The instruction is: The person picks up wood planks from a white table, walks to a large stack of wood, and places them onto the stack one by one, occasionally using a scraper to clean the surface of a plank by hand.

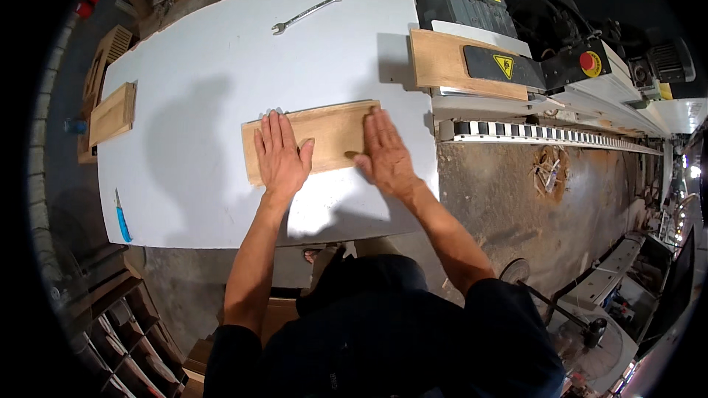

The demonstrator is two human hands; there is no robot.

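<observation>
A flat rectangular wooden board (332, 136) lies on the white table (243, 37), near its front edge and slightly tilted. My left hand (280, 158) rests flat on the board's left part, fingers stretched out and pointing away from me. On the board's right end lies my right hand (387, 153), its fingers extended along that edge and its thumb over the near side. Neither hand grips the board; both press or rest on top of it.
A combination wrench (307, 14) lies at the table's far side. At the left are a stack of wooden pieces (112, 113) and a blue-handled knife (122, 217). A machine with a red stop button (590, 63) stands right, another board (439, 63) on it.
</observation>
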